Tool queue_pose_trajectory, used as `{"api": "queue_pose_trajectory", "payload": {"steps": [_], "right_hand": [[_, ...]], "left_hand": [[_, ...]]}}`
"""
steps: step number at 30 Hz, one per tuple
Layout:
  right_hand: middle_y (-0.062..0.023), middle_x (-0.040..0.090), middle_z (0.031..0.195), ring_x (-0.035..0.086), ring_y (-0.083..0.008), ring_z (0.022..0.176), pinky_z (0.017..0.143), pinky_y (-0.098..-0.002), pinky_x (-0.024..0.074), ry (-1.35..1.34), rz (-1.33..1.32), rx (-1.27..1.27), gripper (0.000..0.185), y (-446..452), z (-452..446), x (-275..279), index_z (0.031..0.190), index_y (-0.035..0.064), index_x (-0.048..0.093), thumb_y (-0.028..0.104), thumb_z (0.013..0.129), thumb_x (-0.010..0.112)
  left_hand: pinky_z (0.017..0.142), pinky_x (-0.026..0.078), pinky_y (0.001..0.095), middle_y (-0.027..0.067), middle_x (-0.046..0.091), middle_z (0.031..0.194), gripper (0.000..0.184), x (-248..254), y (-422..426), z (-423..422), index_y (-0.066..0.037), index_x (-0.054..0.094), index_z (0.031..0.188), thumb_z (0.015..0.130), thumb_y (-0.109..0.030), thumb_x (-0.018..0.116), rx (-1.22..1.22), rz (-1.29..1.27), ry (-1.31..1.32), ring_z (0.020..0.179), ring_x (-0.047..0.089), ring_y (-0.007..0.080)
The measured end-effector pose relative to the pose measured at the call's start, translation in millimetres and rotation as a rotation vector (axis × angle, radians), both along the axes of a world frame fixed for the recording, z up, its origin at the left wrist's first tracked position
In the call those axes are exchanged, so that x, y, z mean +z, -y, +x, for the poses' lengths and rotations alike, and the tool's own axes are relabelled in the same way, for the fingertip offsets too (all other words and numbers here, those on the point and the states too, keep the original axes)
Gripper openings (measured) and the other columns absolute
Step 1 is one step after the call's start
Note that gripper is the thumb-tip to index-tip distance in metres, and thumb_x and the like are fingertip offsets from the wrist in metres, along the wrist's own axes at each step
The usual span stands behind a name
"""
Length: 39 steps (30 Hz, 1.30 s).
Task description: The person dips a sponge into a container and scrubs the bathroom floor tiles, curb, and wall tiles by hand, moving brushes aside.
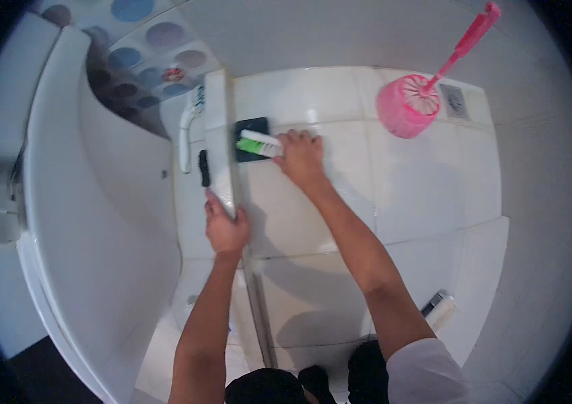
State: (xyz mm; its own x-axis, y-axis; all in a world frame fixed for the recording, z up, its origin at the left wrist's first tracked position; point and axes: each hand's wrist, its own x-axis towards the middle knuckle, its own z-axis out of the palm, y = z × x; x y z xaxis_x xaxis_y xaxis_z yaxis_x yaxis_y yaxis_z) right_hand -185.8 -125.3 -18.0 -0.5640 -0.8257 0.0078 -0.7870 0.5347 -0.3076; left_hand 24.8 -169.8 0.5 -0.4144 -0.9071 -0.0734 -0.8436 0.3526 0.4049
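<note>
My right hand point(301, 158) is closed on a brush point(259, 144) with a white back and green and white bristles. The brush lies over a dark square plate point(252, 125) on the floor tiles, beside the low white ledge point(218, 101). Across that ledge, my left hand point(227, 229) has its fingers at the lower end of a narrow black brush point(204, 168); its handle is hidden by the hand. Farther up on the same side lies a white-handled brush point(185, 145) with dark bristles.
At the left stands a large white curved basin point(90, 222). A pink toilet brush point(468, 44) leans in its pink holder point(404, 111), by a metal floor drain point(454, 101). A white and black object point(439, 308) lies near my right elbow. Dotted tiles point(165, 37) cover the far left wall.
</note>
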Motion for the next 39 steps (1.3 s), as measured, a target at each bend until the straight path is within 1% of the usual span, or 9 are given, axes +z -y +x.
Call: {"api": "queue_pose_trajectory", "payload": {"steps": [7, 14, 17, 19, 24, 32, 35, 37, 39], "right_hand": [[-0.0072, 0.059, 0.105, 0.056, -0.0354, 0.101, 0.076, -0.0464, 0.0485, -0.269, -0.382, -0.186, 0.048, -108, -92, 56, 0.119, 0.0154, 0.057, 0.022, 0.073, 0.071], [-0.0059, 0.059, 0.108, 0.061, -0.034, 0.091, 0.069, -0.0407, 0.0547, -0.537, -0.224, -0.382, 0.049, -155, -170, 93, 0.122, 0.0173, 0.054, 0.022, 0.076, 0.068], [-0.0083, 0.056, 0.118, 0.056, -0.0342, 0.105, 0.08, -0.0461, 0.0522, -0.495, -0.039, -0.37, 0.049, -152, -163, 81, 0.122, 0.0156, 0.054, 0.023, 0.075, 0.068], [-0.0143, 0.048, 0.132, 0.047, -0.0351, 0.12, 0.094, -0.0523, 0.0422, -0.82, 0.019, -0.478, 0.05, -139, -137, 91, 0.12, 0.0126, 0.056, 0.026, 0.074, 0.068], [-0.0178, 0.033, 0.146, 0.033, -0.0375, 0.133, 0.105, -0.0514, 0.0296, -0.003, -0.02, -0.137, 0.07, -50, -39, 49, 0.135, 0.0096, 0.045, 0.03, 0.073, 0.071], [-0.0156, 0.033, 0.146, 0.033, -0.0371, 0.133, 0.099, -0.0624, 0.0306, 0.04, -0.011, 0.183, 0.089, 52, 12, -1, 0.139, 0.0128, 0.04, 0.042, 0.064, 0.079], [-0.0179, 0.043, 0.139, 0.041, -0.0357, 0.128, 0.097, -0.0503, 0.0401, 0.194, 0.041, 0.12, 0.075, 37, -1, 23, 0.138, 0.0125, 0.042, 0.037, 0.075, 0.073], [-0.022, 0.056, 0.119, 0.054, -0.0355, 0.111, 0.09, -0.0472, 0.0453, 0.71, -0.414, -0.221, 0.049, 36, -3, 15, 0.126, 0.0072, 0.052, 0.027, 0.083, 0.063], [-0.0232, 0.059, 0.106, 0.058, -0.0366, 0.099, 0.085, -0.0448, 0.0477, 0.785, -0.643, -0.242, 0.043, 54, 32, 3, 0.124, 0.0035, 0.053, 0.025, 0.087, 0.058]], "left_hand": [[0.092, 0.045, 0.0467, 0.0271, 0.046, 0.127, 0.087, 14, -1, -6, 0.0, 0.017, 0.144, 0.075, -0.02, 0.065, 0.014, 0.034, 0.03, 0.109, 0.052, 0.0433], [0.087, 0.048, 0.0489, 0.027, 0.049, 0.121, 0.086, 5, -1, -1, -0.003, 0.017, 0.145, 0.076, -0.021, 0.065, -0.017, -0.056, -0.003, 0.102, 0.055, 0.0452], [0.088, 0.047, 0.0485, 0.0276, 0.049, 0.121, 0.086, -4, 0, 3, -0.003, 0.017, 0.145, 0.076, -0.021, 0.065, -0.012, -0.078, -0.019, 0.103, 0.055, 0.0455], [0.091, 0.046, 0.0471, 0.0281, 0.046, 0.127, 0.086, 1, -2, 0, -0.002, 0.017, 0.145, 0.077, -0.023, 0.065, -0.002, -0.043, 0.004, 0.107, 0.053, 0.0447], [0.09, 0.046, 0.0472, 0.0261, 0.046, 0.127, 0.085, 8, -1, -3, -0.003, 0.016, 0.145, 0.077, -0.024, 0.065, 0.005, 0.037, 0.023, 0.108, 0.053, 0.0428], [0.088, 0.046, 0.0457, 0.025, 0.047, 0.125, 0.084, 11, -2, -5, 0.0, 0.019, 0.144, 0.078, -0.023, 0.065, -0.009, 0.009, 0.051, 0.106, 0.054, 0.0417], [0.088, 0.046, 0.046, 0.0248, 0.047, 0.124, 0.084, 11, -3, -6, -0.001, 0.018, 0.144, 0.078, -0.022, 0.065, 0.003, -0.003, 0.054, 0.105, 0.054, 0.0417], [0.088, 0.046, 0.0461, 0.0249, 0.047, 0.124, 0.083, 14, -2, -8, 0.0, 0.019, 0.144, 0.077, -0.021, 0.065, -0.001, 0.017, 0.047, 0.105, 0.053, 0.0422], [0.088, 0.045, 0.0463, 0.025, 0.047, 0.123, 0.083, 11, -2, -6, 0.0, 0.019, 0.144, 0.077, -0.021, 0.064, 0.004, 0.035, 0.039, 0.106, 0.053, 0.0426]]}}
